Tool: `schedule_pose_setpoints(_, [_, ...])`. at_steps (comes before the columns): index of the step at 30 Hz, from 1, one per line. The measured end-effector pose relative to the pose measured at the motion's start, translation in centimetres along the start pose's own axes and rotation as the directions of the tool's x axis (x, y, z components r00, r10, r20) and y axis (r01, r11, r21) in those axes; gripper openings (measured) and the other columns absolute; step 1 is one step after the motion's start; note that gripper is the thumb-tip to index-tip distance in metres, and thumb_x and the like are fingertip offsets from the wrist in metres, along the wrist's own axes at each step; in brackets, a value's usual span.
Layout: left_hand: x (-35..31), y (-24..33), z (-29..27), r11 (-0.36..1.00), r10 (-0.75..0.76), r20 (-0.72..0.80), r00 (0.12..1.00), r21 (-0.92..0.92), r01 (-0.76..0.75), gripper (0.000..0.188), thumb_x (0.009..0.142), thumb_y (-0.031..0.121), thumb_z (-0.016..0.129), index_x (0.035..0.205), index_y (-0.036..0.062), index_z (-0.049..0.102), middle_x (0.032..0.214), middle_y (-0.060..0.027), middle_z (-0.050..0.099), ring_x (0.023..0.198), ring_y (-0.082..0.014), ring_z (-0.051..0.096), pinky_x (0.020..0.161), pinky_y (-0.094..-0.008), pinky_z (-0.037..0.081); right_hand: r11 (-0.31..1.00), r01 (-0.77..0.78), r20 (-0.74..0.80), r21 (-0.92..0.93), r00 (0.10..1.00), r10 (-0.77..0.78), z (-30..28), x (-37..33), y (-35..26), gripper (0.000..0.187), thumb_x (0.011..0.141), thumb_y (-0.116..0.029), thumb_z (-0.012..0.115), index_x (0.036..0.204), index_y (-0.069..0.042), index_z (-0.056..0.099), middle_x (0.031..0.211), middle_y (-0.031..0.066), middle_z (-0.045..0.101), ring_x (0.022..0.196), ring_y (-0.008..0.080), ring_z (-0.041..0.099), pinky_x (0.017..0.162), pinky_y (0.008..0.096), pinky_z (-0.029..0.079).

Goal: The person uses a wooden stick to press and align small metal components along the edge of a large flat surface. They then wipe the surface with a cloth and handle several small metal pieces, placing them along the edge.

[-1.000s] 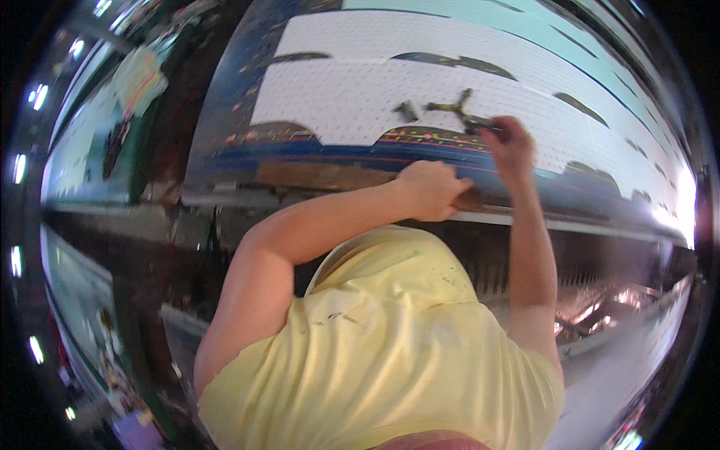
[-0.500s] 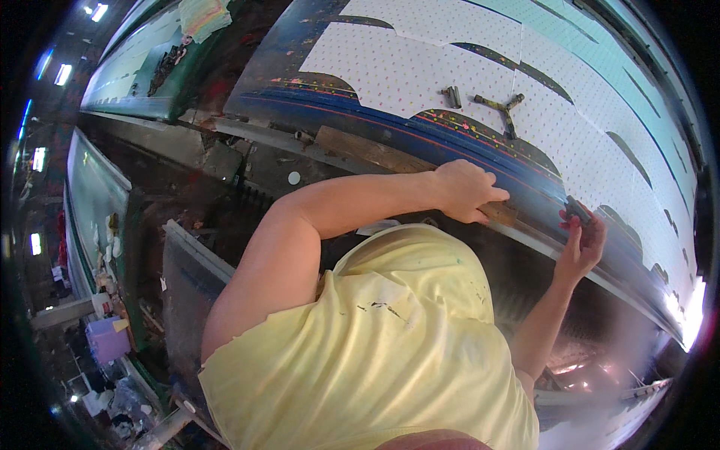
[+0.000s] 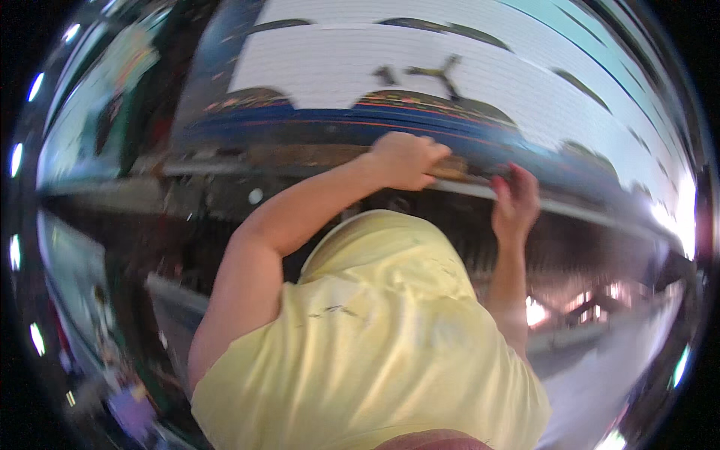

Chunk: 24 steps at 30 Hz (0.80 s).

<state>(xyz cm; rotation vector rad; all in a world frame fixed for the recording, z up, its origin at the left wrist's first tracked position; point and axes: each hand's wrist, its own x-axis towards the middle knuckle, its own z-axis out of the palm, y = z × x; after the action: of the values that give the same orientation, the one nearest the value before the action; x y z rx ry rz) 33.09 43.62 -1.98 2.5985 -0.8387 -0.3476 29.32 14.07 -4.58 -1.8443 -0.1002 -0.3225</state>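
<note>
My left hand is closed over a long wooden strip along the front edge of a blue-edged work surface. Its fingers bend across the wood toward the right. My right hand is raised near the same edge, right of the strip's end, thumb and fingers pinched on a small dark grey piece, blurred by motion. Beyond my hands, white dotted fabric with curved cut-outs lies on the surface. A Y-shaped, three-armed metal tool rests on it, beside a short dark piece.
Dark curved gaps show between the fabric panels. Below the edge is a dark recess, with a metal panel at my left. Farther left stand another pale green table and a purple container.
The whole view has shifted and blurred. My right hand has come closer to my left hand, keeping the dark grey piece. My left hand stays on the wooden strip.
</note>
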Motion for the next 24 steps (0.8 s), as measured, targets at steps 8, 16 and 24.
schedule_pose_setpoints(8, [0.3,-0.4,-0.6,1.0,0.016,0.042,0.999,0.018,-0.017,0.056,0.093,0.046,0.084,0.133,0.0108,0.069,0.117,-0.0161,0.079,0.106,-0.0391,0.078,0.089,-0.0525,0.064,0.97,0.048,0.054,-0.237,0.998,-0.036,2.8,-1.4,-2.5,0.04,0.098,0.011,0.073,0.135,-0.004,0.073,0.109,0.0063,0.076,0.089,0.0128,0.075,0.083,0.0295,0.06])
schedule_pose_setpoints(16, [0.1,-0.4,-0.6,0.999,0.04,0.029,0.999,0.021,-0.041,0.056,0.091,0.045,0.087,0.131,0.0094,0.068,0.114,-0.0169,0.079,0.103,-0.0393,0.079,0.086,-0.0526,0.063,0.948,0.08,0.099,-0.309,0.994,-0.052,4.0,-2.5,-2.4,0.035,0.097,0.011,0.072,0.129,-0.003,0.068,0.115,0.0174,0.071,0.089,0.0283,0.077,0.079,0.0373,0.062])
schedule_pose_setpoints(24, [0.1,-0.8,-0.4,0.997,0.077,-0.009,0.997,-0.016,-0.077,0.055,0.088,0.042,0.089,0.127,0.0093,0.069,0.111,-0.0176,0.079,0.101,-0.0399,0.079,0.085,-0.053,0.063,0.963,0.081,0.118,-0.256,0.992,-0.052,4.1,-2.5,-1.8,0.032,0.096,0.011,0.072,0.125,-0.001,0.067,0.114,0.0194,0.072,0.093,0.0347,0.08,0.079,0.0407,0.064])
